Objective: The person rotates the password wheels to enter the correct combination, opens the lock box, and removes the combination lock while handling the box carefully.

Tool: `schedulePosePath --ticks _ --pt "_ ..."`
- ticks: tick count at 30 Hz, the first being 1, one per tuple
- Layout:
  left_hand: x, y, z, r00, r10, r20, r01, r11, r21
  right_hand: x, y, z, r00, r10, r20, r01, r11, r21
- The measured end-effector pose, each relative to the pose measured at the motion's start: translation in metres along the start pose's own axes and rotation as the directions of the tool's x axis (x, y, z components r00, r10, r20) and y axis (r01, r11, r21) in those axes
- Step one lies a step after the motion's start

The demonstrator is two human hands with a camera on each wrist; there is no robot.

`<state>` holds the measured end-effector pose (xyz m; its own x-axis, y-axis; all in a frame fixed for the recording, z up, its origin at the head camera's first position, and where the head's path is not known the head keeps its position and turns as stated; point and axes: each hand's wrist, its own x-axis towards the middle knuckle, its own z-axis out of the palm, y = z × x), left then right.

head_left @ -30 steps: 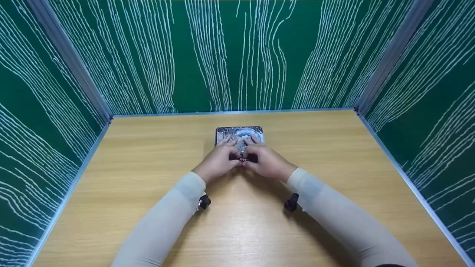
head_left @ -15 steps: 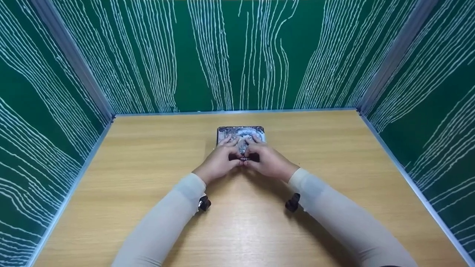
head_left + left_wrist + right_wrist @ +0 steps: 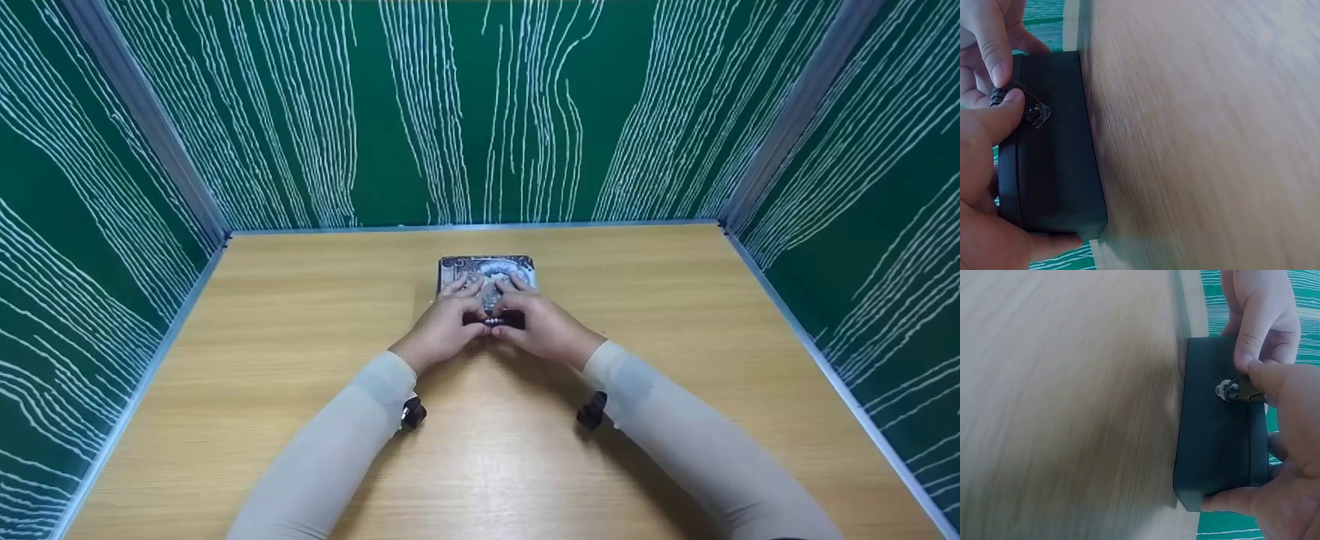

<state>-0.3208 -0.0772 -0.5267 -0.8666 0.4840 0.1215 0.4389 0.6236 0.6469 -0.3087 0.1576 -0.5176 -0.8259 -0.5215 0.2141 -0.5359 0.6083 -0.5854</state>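
A small box (image 3: 487, 266) with a patterned lid stands on the table, its dark front (image 3: 1058, 163) showing in both wrist views. At the front, a metal latch (image 3: 1041, 115) carries a small combination padlock (image 3: 998, 97). My left hand (image 3: 442, 322) and right hand (image 3: 536, 322) meet there, pinching the padlock between thumbs and index fingers. Other fingers of both hands rest on the lid and around the box's sides. From the right wrist view, the padlock (image 3: 1249, 389) sits tilted up beneath both thumbs. Its dial digits are too small to read.
The box stands on a light wooden table (image 3: 487, 450). Green panels with white wavy lines (image 3: 480, 112) rise behind and at both sides, with grey posts (image 3: 161, 112) at the corners. A small dark camera (image 3: 412, 411) hangs at the left wrist.
The thumbs shift slightly at the padlock, and its banded dials show more between the hands now. The box and both arms hold nearly the same place.
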Motion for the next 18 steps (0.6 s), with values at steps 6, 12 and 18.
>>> schedulePosePath --ticks 6,12,18 --pt "-0.0014 0.0003 0.0003 1.0 -0.012 -0.007 0.012 1.0 -0.021 -0.0017 0.0005 0.0 1.0 0.022 0.005 -0.022 1.0 0.007" --pt "0.0006 0.0003 0.0014 0.999 -0.035 -0.009 0.035 0.999 -0.031 -0.001 0.0013 0.0 1.0 0.025 0.004 -0.025 1.0 0.015" --pt "0.0009 -0.0008 0.001 0.999 -0.034 -0.004 0.034 0.999 -0.033 0.0006 0.0015 0.0002 1.0 0.03 0.0 -0.03 0.999 0.015"
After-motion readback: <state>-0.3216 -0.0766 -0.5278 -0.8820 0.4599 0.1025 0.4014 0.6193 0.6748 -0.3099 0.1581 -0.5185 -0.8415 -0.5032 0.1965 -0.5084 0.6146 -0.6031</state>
